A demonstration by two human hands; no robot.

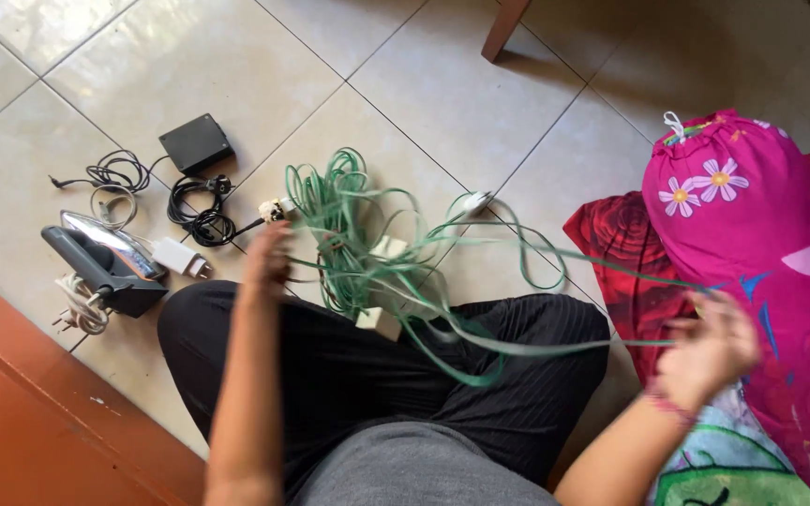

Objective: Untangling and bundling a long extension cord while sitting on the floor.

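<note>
Head view, looking down over my crossed legs to the tiled floor (189, 66). The green cable (349, 234) lies in a loose tangle on the tiles just beyond my knees, slightly left of centre. One long strand runs from the tangle rightward, roughly level across the frame, to my right hand (710, 347). That is the cable's long axis at present: left to right, from heap to hand. A white plug end (473, 200) sits on the far right edge of the tangle, and pale socket blocks are caught within it.

My right hand is blurred; the fingers appear curled around the strand, but I cannot tell how firm the hold is. It is out to the right, well apart from the heap, in front of the pink floral bundle (752, 206) and the red cloth (611, 253) beneath it. My left hand (267, 258) is raised at the near left edge of the tangle, fingers loosely bent, and I cannot tell whether it holds a strand or only touches the loops. The left hand is plainly nearer the heap.

Further left: a black coiled cord (201, 211), a black box (196, 142), a thin black lead (110, 176), a white charger (180, 256) and a clothes iron (105, 262). A wooden leg (503, 28) stands at the far side.
</note>
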